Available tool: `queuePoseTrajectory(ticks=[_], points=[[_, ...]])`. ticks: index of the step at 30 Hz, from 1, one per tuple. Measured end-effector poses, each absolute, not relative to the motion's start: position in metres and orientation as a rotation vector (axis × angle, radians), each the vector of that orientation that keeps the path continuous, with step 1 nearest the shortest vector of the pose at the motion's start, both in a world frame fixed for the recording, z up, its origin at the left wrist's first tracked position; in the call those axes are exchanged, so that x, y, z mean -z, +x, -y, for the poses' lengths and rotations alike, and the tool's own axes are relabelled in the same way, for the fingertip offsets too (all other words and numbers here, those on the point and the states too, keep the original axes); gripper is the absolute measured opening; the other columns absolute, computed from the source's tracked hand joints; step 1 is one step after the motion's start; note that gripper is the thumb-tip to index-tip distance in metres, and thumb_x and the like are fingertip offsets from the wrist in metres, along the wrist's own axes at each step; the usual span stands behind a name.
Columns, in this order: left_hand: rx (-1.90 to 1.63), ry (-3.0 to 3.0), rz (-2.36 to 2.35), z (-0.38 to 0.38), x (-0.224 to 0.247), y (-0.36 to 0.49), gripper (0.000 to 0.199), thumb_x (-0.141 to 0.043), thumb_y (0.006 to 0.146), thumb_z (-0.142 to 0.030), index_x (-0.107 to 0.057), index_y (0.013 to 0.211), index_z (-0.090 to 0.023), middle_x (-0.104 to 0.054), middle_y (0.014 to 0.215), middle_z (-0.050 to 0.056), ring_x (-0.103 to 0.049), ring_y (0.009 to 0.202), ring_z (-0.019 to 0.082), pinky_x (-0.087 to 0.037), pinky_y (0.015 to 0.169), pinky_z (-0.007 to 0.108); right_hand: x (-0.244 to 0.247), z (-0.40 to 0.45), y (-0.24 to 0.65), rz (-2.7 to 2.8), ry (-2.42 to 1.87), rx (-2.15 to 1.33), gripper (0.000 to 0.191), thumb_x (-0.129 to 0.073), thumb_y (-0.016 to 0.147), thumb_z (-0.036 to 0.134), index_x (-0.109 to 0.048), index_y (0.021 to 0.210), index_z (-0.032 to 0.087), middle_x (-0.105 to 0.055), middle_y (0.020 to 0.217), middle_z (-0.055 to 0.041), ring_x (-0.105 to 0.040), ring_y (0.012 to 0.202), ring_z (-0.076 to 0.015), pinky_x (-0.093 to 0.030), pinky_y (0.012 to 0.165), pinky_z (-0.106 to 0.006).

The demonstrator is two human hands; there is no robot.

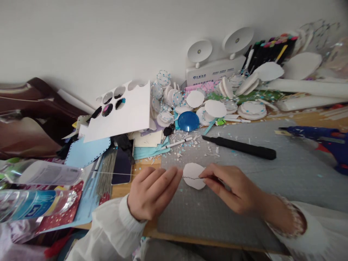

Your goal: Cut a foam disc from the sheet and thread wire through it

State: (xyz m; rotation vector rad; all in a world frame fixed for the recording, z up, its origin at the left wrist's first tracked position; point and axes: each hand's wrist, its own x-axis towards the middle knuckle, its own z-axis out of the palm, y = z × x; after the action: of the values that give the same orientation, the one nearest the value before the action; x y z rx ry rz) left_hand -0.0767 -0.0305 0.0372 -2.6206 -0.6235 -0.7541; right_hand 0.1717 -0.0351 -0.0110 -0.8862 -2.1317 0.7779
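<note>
Between my hands runs a thin twisted wire (pixel 192 178), kinked along its middle part. My left hand (pixel 153 192) is closed around it, and a pale straight length sticks out to the left of the fist. On the other side my right hand (pixel 231 186) pinches it between thumb and fingertips. Behind the wire shows a rounded white foam or card disc (pixel 193 169) with an uneven edge; whether the wire touches it I cannot tell. Under both lies a grey cutting mat (pixel 195 217). A black craft knife (pixel 241 146) rests just beyond my right hand.
A blue glue gun (pixel 326 139) lies at the right. Farther back are a blue round lid (pixel 188 121), several white discs (pixel 215 108) and a two-headed lamp (pixel 199 50). At left, a white board with holes (pixel 130 112) leans over papers, near plastic bottles (pixel 35 204).
</note>
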Motion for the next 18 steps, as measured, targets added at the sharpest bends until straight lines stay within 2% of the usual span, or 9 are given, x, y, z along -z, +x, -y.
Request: queuePoseTrajectory(ticks=[5, 12, 18], points=[[0.73, -2.591, 0.538, 0.031, -0.041, -0.082, 0.028, -0.042, 0.095, -0.004, -0.066, 0.108, -0.002, -0.072, 0.1, 0.013, -0.064, 0.081, 0.017, -0.045, 0.064, 0.032, 0.002, 0.032, 0.176, 2.073, -0.959, -1.043, 0.015, -0.044, 0.097, 0.022, -0.059, 0.097, 0.019, -0.063, 0.075, 0.0, -0.054, 0.061, -0.0108, -0.04, 0.055, -0.022], [0.711, -2.584, 0.509, 0.03, -0.04, -0.085, 0.027, -0.047, 0.091, -0.003, -0.066, 0.11, -0.002, -0.071, 0.1, 0.014, -0.064, 0.081, 0.018, -0.046, 0.063, 0.032, -0.001, 0.028, 0.178, 2.112, -0.939, -0.996, 0.016, -0.046, 0.096, 0.02, -0.06, 0.089, 0.019, -0.055, 0.064, 0.0034, -0.046, 0.054, -0.0093, -0.035, 0.049, -0.022], [0.718, -2.578, 0.541, 0.029, -0.041, -0.086, 0.026, -0.047, 0.092, -0.004, -0.066, 0.109, -0.003, -0.071, 0.099, 0.012, -0.064, 0.08, 0.017, -0.048, 0.063, 0.031, 0.005, 0.027, 0.176, 2.119, -0.898, -0.861, 0.011, -0.05, 0.094, 0.017, -0.06, 0.09, 0.019, -0.062, 0.071, 0.0013, -0.051, 0.057, -0.0097, -0.038, 0.05, -0.021]])
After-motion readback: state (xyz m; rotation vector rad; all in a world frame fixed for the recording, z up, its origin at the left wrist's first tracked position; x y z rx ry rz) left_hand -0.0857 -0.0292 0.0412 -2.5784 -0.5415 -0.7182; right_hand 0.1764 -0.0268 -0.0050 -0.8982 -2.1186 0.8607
